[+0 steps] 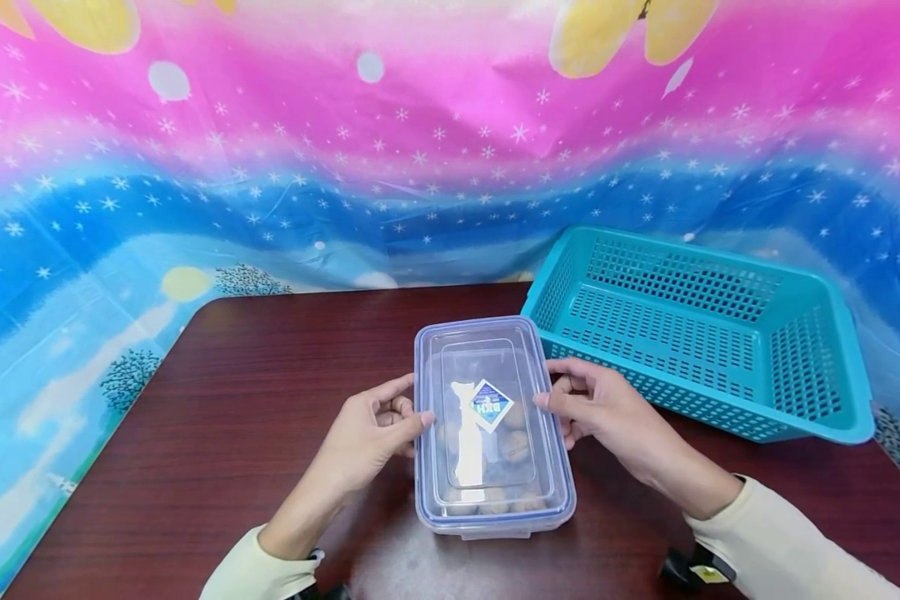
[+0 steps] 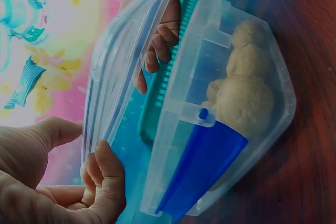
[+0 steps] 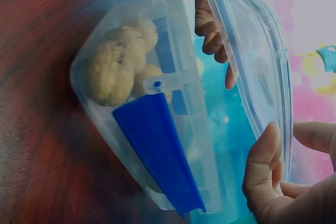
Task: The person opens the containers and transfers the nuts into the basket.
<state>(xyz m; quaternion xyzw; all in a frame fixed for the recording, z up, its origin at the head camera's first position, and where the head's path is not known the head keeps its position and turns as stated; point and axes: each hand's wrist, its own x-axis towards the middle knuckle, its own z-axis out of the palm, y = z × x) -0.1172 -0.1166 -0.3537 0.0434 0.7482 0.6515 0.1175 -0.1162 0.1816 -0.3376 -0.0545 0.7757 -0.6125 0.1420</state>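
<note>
Both hands hold a clear plastic lid [image 1: 450,350] with a blue seal and a diamond-shaped sticker, one at each long side. The left hand [image 1: 363,433] pinches its left edge between thumb and fingers; the right hand [image 1: 607,408] pinches the opposite edge. In the wrist views the lid is raised apart from the clear food container [image 2: 181,93], which sits on the table. Several walnuts [image 3: 110,74] lie inside the container. A blue side latch [image 3: 157,150] hangs down, and another blue latch [image 2: 207,166] shows in the left wrist view.
A teal perforated plastic basket [image 1: 690,392] stands at the back right, close to the lid's far corner. The dark reddish wooden table [image 1: 232,433] lies beneath. Behind it hangs a colourful patterned cloth [image 1: 345,175].
</note>
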